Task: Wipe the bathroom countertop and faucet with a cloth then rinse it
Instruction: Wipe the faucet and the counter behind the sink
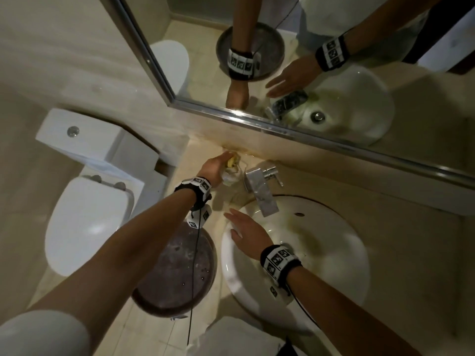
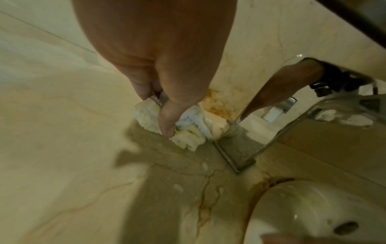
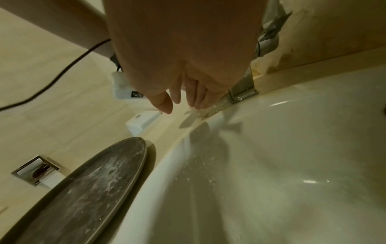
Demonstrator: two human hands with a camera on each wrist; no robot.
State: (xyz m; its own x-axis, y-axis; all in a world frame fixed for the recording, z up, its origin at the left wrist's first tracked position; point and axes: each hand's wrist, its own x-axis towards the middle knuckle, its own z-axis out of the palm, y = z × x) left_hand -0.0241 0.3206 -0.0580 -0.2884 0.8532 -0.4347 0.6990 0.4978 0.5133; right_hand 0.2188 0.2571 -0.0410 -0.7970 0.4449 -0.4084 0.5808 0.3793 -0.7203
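1. My left hand (image 1: pixel 214 168) has its fingers (image 2: pixel 167 125) curled tight around the bunched, yellowed cloth (image 2: pixel 188 132), pressing it onto the counter (image 2: pixel 62 148) at the back wall, just left of the faucet (image 1: pixel 262 191).
2. My right hand (image 1: pixel 246 232) holds nothing; its fingers (image 3: pixel 196 95) are straight and slightly apart over the rim of the sink (image 1: pixel 334 253).
3. I judge I am in the middle of wiping the counter: brown stains show near the faucet base and the sink edge.
4. Left to do, I reckon: those stains, the faucet itself, then rinsing the cloth. No water runs from the spout.
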